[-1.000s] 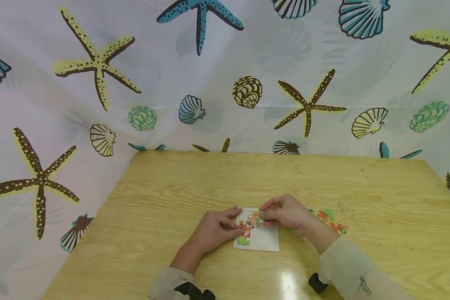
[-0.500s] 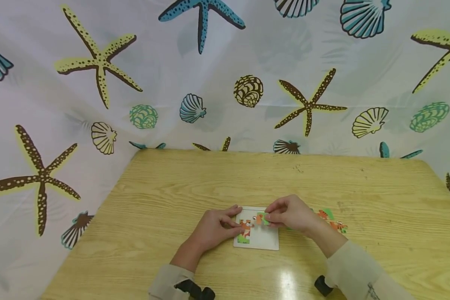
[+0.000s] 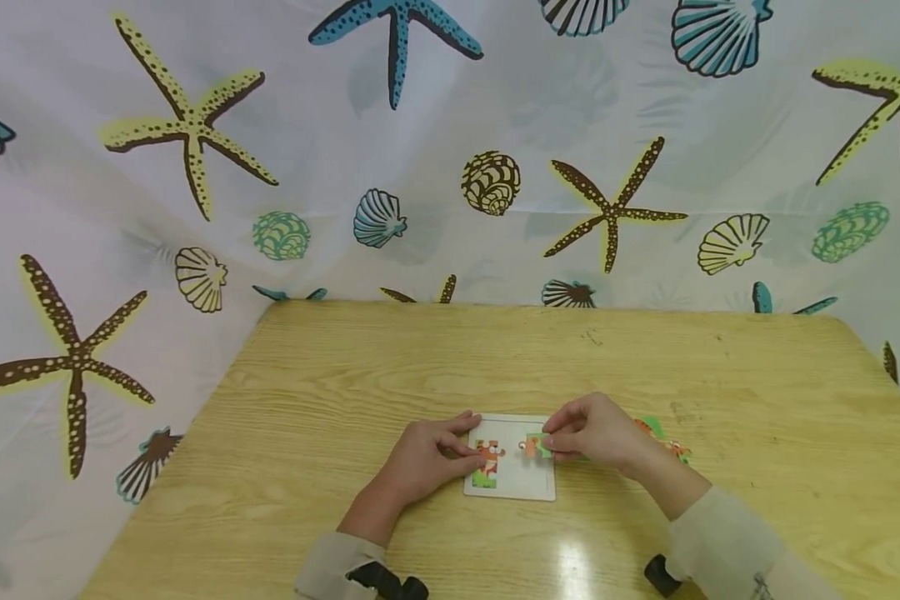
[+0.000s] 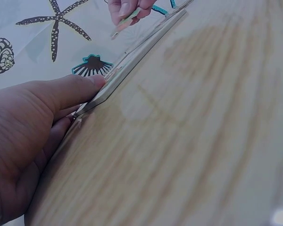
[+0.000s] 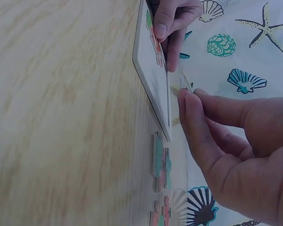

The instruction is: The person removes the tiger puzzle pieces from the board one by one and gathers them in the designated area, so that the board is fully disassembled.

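A white puzzle tray lies on the table with a few joined orange-and-green puzzle pieces along its left side. My left hand holds the tray's left edge, its thumb resting on those pieces and another finger at the top left corner. Between thumb and fingers, my right hand pinches an orange-and-green puzzle piece over the tray's right part. From the right wrist view, this puzzle piece is seen nearly edge-on, raised above the tray.
Several loose puzzle pieces lie on the wooden table to the right, partly hidden by the right hand and forearm. A white curtain with starfish and shells hangs behind the table and along its left side.
My right hand has moved right across the tray, carrying the pinched puzzle piece from near the joined pieces to the tray's right side. The left hand keeps its place.
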A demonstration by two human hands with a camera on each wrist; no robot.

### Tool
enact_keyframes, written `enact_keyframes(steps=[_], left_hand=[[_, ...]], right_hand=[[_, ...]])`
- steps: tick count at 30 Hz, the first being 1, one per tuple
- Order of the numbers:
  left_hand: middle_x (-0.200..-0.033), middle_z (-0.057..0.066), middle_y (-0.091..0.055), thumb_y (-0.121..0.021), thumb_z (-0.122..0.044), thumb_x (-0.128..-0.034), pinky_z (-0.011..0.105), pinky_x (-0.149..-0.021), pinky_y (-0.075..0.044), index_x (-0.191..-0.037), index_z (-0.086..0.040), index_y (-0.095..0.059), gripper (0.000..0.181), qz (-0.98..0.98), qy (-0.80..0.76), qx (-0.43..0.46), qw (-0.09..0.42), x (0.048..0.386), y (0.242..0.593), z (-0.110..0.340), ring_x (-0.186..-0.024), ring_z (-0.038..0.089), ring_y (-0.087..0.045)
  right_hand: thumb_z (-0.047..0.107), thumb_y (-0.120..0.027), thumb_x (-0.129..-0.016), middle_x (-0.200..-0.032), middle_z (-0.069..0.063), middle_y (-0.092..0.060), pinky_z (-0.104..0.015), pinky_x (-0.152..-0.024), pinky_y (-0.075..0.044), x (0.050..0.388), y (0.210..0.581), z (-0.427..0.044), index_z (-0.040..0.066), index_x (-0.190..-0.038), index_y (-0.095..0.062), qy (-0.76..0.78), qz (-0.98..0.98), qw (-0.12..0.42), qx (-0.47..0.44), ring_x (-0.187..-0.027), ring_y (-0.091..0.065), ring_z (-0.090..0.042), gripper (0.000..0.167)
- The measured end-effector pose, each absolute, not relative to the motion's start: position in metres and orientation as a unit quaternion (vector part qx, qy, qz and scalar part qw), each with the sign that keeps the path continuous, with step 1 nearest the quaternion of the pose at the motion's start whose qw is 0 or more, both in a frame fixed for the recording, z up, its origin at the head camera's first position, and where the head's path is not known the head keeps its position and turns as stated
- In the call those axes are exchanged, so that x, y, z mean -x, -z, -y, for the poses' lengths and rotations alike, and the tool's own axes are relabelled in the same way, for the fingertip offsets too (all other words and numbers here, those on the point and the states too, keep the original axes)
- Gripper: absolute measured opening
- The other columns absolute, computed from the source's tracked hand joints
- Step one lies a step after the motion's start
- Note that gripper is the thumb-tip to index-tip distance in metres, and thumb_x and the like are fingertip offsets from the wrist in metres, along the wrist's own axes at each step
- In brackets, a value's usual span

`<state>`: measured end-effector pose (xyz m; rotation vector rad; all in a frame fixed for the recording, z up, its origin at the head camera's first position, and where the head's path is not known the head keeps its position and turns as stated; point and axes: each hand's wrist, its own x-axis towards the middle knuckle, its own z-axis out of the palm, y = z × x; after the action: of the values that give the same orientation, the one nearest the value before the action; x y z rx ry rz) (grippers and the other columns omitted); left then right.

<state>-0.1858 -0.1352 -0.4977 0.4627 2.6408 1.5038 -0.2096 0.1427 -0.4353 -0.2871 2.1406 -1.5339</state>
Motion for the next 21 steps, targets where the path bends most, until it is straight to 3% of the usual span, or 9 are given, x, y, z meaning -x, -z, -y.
enact_keyframes(steps=[21], left_hand=[[-0.142,0.005,-0.065,-0.087,-0.018,-0.0865,0.044,-0.114,-0.045,-0.087,-0.010,-0.085,0.008,-0.854,-0.496,-0.154,0.036,0.185,0.497,0.136,-0.143,0.024,-0.052]], right_hand=[[-0.001,-0.071,-0.097,-0.098,-0.015,-0.072,-0.031,-0.075,-0.065,0.195,0.439,-0.176,-0.013,-0.105,-0.068,0.524,-0.800,0.262,0.127,-0.082,-0.073,-0.017,0.015]])
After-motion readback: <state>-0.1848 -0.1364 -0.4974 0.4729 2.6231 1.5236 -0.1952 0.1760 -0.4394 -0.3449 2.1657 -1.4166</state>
